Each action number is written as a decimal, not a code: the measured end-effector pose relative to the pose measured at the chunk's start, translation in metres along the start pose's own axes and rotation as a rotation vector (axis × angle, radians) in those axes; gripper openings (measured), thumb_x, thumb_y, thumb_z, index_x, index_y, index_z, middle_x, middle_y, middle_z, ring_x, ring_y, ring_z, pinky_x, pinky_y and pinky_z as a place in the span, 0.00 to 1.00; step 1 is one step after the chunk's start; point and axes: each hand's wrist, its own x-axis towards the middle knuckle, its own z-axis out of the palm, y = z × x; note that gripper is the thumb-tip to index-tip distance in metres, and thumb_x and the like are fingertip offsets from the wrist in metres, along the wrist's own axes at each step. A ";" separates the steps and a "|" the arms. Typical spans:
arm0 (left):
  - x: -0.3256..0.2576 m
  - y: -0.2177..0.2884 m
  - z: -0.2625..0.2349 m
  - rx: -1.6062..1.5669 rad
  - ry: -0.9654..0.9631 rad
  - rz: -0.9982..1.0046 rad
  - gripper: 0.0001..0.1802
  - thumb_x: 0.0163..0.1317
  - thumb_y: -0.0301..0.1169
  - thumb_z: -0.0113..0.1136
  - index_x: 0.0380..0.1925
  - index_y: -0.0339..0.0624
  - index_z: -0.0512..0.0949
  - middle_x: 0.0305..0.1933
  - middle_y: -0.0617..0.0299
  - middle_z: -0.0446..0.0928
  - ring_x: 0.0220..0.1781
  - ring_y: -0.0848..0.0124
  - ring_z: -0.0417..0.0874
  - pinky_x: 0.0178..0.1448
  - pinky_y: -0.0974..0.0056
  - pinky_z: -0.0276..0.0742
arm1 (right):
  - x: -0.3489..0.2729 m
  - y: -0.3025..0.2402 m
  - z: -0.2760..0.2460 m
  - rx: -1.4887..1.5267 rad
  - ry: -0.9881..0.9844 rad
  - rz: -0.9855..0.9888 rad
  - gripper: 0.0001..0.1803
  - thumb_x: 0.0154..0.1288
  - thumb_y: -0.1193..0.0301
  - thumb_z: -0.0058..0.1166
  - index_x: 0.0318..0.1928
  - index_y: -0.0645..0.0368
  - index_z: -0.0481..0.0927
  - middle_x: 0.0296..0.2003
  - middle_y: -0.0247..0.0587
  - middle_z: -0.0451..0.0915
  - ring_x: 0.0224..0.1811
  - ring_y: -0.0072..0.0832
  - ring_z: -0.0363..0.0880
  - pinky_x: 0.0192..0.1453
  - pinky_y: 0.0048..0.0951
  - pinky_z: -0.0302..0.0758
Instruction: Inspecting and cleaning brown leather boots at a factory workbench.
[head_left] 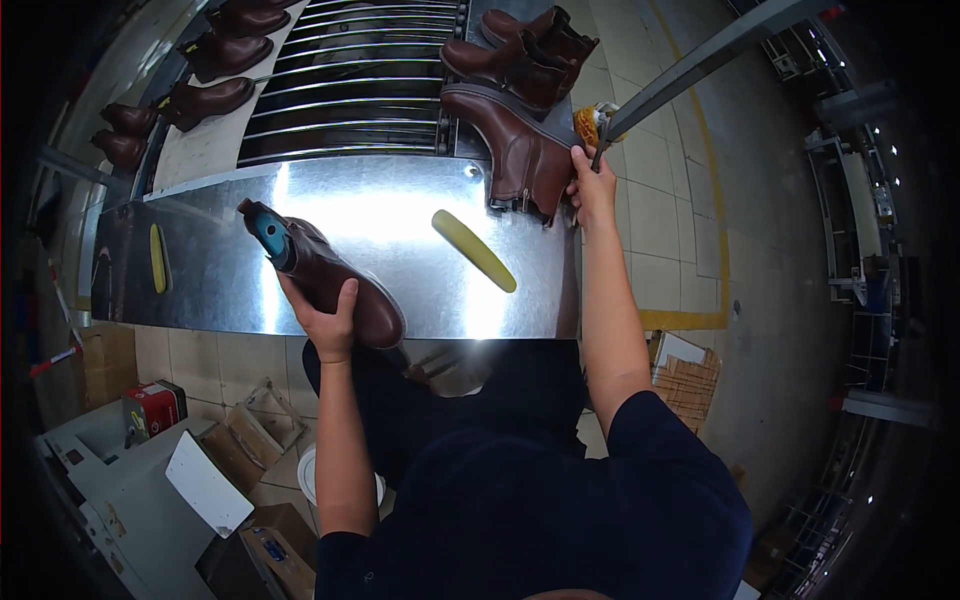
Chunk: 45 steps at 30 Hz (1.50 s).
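Meanwhile the left hand [328, 325] grips a brown boot [325, 275] at the counter's [400, 200] near edge, tilted to show its opening; the right hand [590, 185] grasps another boot [520, 150] far right, steadying it upright.

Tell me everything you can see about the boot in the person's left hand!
The boot is a dark brown ankle boot that looks like smooth, slightly shiny leather. It has a rounded toe and a teal-blue lining showing at its opening. It lies tilted on its side, opening pointing up-left and toe pointing down-right, at the near edge of the shiny metal table. The left hand grips it around the middle from below, thumb on the upper. Its sole is mostly hidden, and nothing else touches it.
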 end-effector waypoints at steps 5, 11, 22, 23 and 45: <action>0.001 0.002 0.005 -0.014 -0.013 0.022 0.59 0.56 0.33 0.78 0.81 0.36 0.49 0.76 0.47 0.65 0.76 0.55 0.67 0.80 0.54 0.59 | 0.001 -0.005 -0.008 0.083 -0.012 0.033 0.35 0.67 0.52 0.69 0.64 0.61 0.75 0.37 0.35 0.83 0.14 0.18 0.71 0.15 0.21 0.58; 0.002 0.002 0.003 0.003 -0.007 0.020 0.61 0.54 0.33 0.79 0.81 0.38 0.49 0.76 0.47 0.64 0.75 0.54 0.68 0.79 0.52 0.63 | 0.000 -0.001 -0.005 0.090 -0.032 0.037 0.33 0.67 0.51 0.69 0.62 0.61 0.77 0.37 0.36 0.84 0.16 0.21 0.74 0.17 0.23 0.63; 0.002 -0.003 -0.005 0.046 -0.007 0.033 0.63 0.51 0.33 0.79 0.82 0.41 0.48 0.80 0.45 0.59 0.79 0.51 0.64 0.81 0.52 0.61 | 0.015 -0.055 0.048 -0.249 0.239 -0.632 0.29 0.66 0.65 0.70 0.62 0.66 0.78 0.51 0.52 0.86 0.32 0.36 0.88 0.37 0.36 0.82; 0.002 -0.002 -0.005 0.035 -0.017 0.032 0.63 0.52 0.34 0.79 0.82 0.41 0.48 0.80 0.45 0.58 0.79 0.51 0.64 0.81 0.52 0.61 | 0.020 -0.064 0.057 -0.161 0.198 -0.541 0.35 0.65 0.64 0.71 0.67 0.67 0.74 0.54 0.54 0.85 0.29 0.34 0.88 0.32 0.32 0.82; 0.010 0.015 -0.009 0.216 0.031 0.180 0.63 0.50 0.45 0.79 0.81 0.44 0.50 0.83 0.41 0.52 0.84 0.44 0.55 0.84 0.47 0.54 | 0.007 -0.198 0.079 -0.051 -0.147 -0.593 0.16 0.63 0.64 0.76 0.43 0.62 0.86 0.24 0.26 0.79 0.16 0.13 0.65 0.20 0.21 0.60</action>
